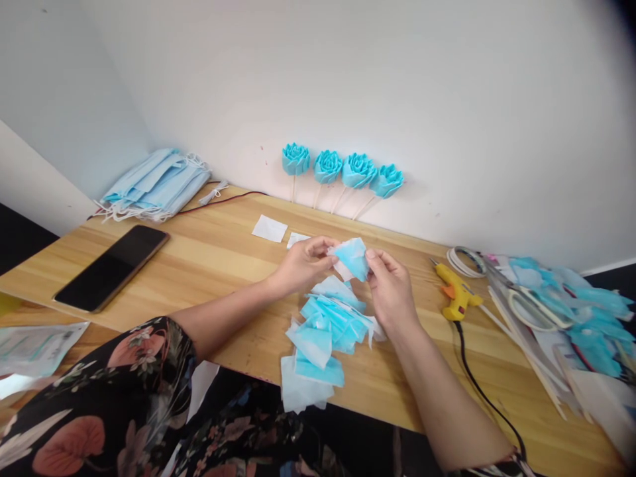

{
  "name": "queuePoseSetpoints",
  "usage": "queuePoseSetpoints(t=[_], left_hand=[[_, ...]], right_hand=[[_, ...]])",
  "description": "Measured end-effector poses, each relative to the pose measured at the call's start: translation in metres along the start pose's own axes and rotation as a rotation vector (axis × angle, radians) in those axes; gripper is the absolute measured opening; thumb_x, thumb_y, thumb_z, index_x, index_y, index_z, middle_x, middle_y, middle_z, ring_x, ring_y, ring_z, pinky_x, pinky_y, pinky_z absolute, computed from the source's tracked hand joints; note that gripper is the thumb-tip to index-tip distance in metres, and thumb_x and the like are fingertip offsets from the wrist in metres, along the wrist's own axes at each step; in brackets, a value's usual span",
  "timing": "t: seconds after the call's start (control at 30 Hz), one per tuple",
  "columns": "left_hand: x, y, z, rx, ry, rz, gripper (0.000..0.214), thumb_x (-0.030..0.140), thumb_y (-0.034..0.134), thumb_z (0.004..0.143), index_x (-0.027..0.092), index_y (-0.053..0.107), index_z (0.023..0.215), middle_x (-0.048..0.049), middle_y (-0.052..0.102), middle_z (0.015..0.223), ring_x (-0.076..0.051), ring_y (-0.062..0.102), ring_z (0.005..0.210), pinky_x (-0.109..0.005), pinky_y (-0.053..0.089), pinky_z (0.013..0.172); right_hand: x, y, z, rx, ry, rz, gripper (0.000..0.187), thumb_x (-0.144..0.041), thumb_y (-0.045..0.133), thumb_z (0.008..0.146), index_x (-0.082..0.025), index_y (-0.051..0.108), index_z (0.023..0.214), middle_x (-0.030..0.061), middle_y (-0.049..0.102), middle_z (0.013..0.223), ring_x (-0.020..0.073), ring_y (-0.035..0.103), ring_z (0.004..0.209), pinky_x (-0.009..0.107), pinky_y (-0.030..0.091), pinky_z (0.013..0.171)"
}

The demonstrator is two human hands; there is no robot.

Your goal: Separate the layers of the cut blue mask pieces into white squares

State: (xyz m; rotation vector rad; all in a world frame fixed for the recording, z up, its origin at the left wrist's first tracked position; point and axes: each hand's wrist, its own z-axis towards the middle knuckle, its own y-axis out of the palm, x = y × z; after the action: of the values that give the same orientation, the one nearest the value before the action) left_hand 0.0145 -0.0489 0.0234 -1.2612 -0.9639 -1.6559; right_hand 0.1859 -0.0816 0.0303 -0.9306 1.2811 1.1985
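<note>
Between my two hands, above the table, is a blue and white piece of face mask fabric (352,257). My left hand (303,265) pinches its left edge, and my right hand (394,288) grips its right edge between thumb and fingers. Just below my hands lies a loose pile of blue and white fabric pieces (338,321), the lowest ones overhanging the table's front edge. Two white pieces lie beyond my left hand: a flat white rectangle (269,228) and a second white piece (297,240), partly hidden by that hand.
Several blue fabric roses (328,167) on sticks lean against the wall. A stack of face masks (156,185) and a phone (113,267) lie left. On the right are a yellow glue gun (458,291) with its cord, a tape roll (466,262), scissors (534,309) and blue scraps (596,318).
</note>
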Motion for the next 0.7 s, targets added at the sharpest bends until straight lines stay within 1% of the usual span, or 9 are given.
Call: queuePoseSetpoints(t=[0.13, 0.2, 0.3, 0.37, 0.43, 0.5, 0.57, 0.63, 0.7], left_hand=[[0.002, 0.001, -0.001, 0.012, -0.042, -0.05, 0.025, 0.017, 0.069, 0.079, 0.014, 0.062, 0.102, -0.0027, 0.07, 0.083, -0.013, 0.066, 0.073, -0.024, 0.052, 0.069], [0.002, 0.001, -0.002, 0.009, -0.041, -0.037, 0.026, 0.017, 0.07, 0.078, 0.014, 0.062, 0.103, -0.0019, 0.069, 0.08, -0.012, 0.066, 0.072, -0.024, 0.052, 0.068], [0.0, 0.001, -0.002, -0.007, -0.028, -0.021, 0.028, 0.018, 0.069, 0.079, 0.014, 0.062, 0.105, -0.0013, 0.068, 0.076, -0.012, 0.064, 0.069, -0.023, 0.051, 0.066], [-0.001, 0.001, -0.002, -0.03, -0.027, -0.009, 0.03, 0.018, 0.067, 0.08, 0.014, 0.062, 0.109, -0.001, 0.068, 0.074, -0.012, 0.063, 0.066, -0.024, 0.05, 0.065], [0.0, 0.0, -0.002, -0.043, -0.02, 0.005, 0.032, 0.019, 0.065, 0.082, 0.015, 0.061, 0.114, -0.0008, 0.067, 0.073, -0.012, 0.063, 0.066, -0.024, 0.049, 0.065], [0.002, -0.001, -0.001, 0.008, 0.025, 0.032, 0.032, 0.018, 0.064, 0.082, 0.016, 0.061, 0.114, -0.0015, 0.068, 0.078, -0.013, 0.063, 0.071, -0.024, 0.049, 0.069], [0.007, -0.003, 0.0, 0.136, 0.092, 0.061, 0.029, 0.017, 0.063, 0.081, 0.017, 0.062, 0.11, -0.0015, 0.067, 0.084, -0.012, 0.062, 0.076, -0.023, 0.048, 0.071], [0.013, -0.005, 0.0, 0.257, 0.133, 0.07, 0.02, 0.019, 0.064, 0.081, 0.016, 0.062, 0.1, -0.0004, 0.065, 0.083, -0.01, 0.058, 0.072, -0.021, 0.046, 0.068], [0.018, -0.005, -0.002, 0.28, 0.11, 0.066, 0.012, 0.027, 0.064, 0.083, 0.016, 0.061, 0.086, 0.0011, 0.061, 0.073, -0.008, 0.053, 0.063, -0.02, 0.043, 0.061]], right_hand=[[-0.002, 0.0, 0.001, -0.045, 0.015, 0.002, 0.025, -0.047, 0.07, 0.081, -0.022, 0.072, 0.081, -0.001, 0.066, 0.077, 0.0132, 0.054, 0.069, 0.025, 0.045, 0.065], [-0.003, 0.0, 0.0, -0.064, 0.007, -0.019, 0.027, -0.048, 0.07, 0.08, -0.021, 0.073, 0.082, -0.0002, 0.066, 0.077, 0.0134, 0.055, 0.069, 0.025, 0.045, 0.066], [-0.003, 0.001, 0.0, -0.01, -0.01, -0.057, 0.027, -0.046, 0.075, 0.076, -0.02, 0.07, 0.073, -0.002, 0.061, 0.067, 0.0107, 0.049, 0.06, 0.023, 0.041, 0.058], [-0.002, 0.001, -0.001, 0.05, -0.027, -0.073, 0.028, -0.046, 0.076, 0.074, -0.019, 0.069, 0.07, -0.0035, 0.056, 0.061, 0.0091, 0.043, 0.055, 0.022, 0.036, 0.052], [-0.002, 0.002, -0.001, 0.08, -0.042, -0.077, 0.029, -0.046, 0.076, 0.075, -0.019, 0.068, 0.069, -0.0042, 0.053, 0.059, 0.0085, 0.04, 0.053, 0.022, 0.034, 0.049], [-0.002, 0.002, 0.0, 0.083, -0.049, -0.076, 0.029, -0.046, 0.075, 0.075, -0.019, 0.068, 0.069, -0.004, 0.054, 0.059, 0.0086, 0.041, 0.054, 0.022, 0.035, 0.051], [-0.002, 0.001, 0.0, 0.085, -0.064, -0.076, 0.028, -0.045, 0.074, 0.077, -0.019, 0.068, 0.07, -0.0033, 0.056, 0.063, 0.0092, 0.045, 0.057, 0.022, 0.039, 0.056], [-0.002, 0.001, 0.001, 0.089, -0.089, -0.082, 0.026, -0.044, 0.072, 0.079, -0.019, 0.069, 0.073, -0.0027, 0.059, 0.066, 0.0099, 0.048, 0.06, 0.023, 0.041, 0.06], [-0.002, 0.0, 0.001, 0.084, -0.113, -0.093, 0.024, -0.043, 0.07, 0.082, -0.019, 0.07, 0.077, -0.0021, 0.061, 0.069, 0.0108, 0.051, 0.064, 0.024, 0.042, 0.063]])
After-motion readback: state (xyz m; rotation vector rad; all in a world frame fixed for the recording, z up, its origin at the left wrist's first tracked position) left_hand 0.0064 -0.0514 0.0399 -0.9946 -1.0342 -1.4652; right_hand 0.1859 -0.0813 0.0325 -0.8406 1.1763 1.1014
